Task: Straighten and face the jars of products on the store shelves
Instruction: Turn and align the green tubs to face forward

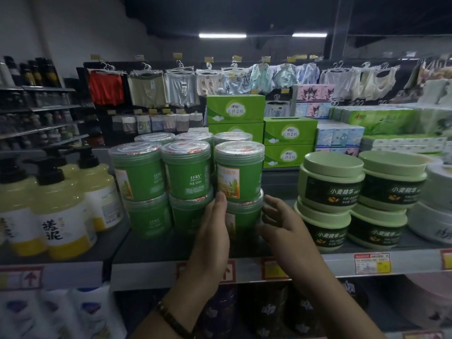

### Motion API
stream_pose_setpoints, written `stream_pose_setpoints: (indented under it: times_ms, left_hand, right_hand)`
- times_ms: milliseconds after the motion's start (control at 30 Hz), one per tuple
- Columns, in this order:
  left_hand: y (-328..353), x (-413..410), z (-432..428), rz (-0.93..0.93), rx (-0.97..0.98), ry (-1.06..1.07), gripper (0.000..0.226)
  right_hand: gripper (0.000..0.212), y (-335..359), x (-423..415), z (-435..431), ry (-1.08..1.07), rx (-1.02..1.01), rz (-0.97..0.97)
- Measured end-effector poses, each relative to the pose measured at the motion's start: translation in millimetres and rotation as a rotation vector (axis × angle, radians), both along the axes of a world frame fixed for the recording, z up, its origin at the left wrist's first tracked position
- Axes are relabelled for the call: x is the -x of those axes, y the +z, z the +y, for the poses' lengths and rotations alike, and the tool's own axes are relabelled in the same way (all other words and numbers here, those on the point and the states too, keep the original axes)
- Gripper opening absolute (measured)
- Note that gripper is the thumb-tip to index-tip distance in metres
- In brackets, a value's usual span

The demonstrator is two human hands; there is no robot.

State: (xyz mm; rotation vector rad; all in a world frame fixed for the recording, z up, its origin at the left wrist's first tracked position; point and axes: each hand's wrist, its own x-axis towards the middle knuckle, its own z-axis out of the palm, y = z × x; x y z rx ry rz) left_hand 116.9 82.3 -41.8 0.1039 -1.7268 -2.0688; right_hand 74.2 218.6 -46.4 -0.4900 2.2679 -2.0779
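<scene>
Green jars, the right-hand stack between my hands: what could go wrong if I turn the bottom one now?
The top jar sits on the bottom jar, so twisting below could drag it off-centre or tip it forward. Your left hand lies between that stack and the middle stack and may shove the latter crooked. Your right hand works close to the stacked pale green tubs; a wide move could bump them.

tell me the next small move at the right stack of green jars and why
Probably grip the lower green plastic jar with the left hand and right hand and twist it: both open hands flank it, and its orange label panel faces left, not forward.
</scene>
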Motion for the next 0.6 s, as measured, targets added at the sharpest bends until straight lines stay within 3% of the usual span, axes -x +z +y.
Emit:
stream_pose_setpoints:
  times_ms: [233,600]
  left_hand:
    - [8,21,0,-0.002,-0.121,-0.103,0.048]
    - [6,15,-2,-0.009,-0.048,-0.154,0.051]
  right_hand:
    - [0.066,-1,-8,0,0.009,0.033,-0.008]
    - [0.066,6,-11,6,0.066,0.001,-0.014]
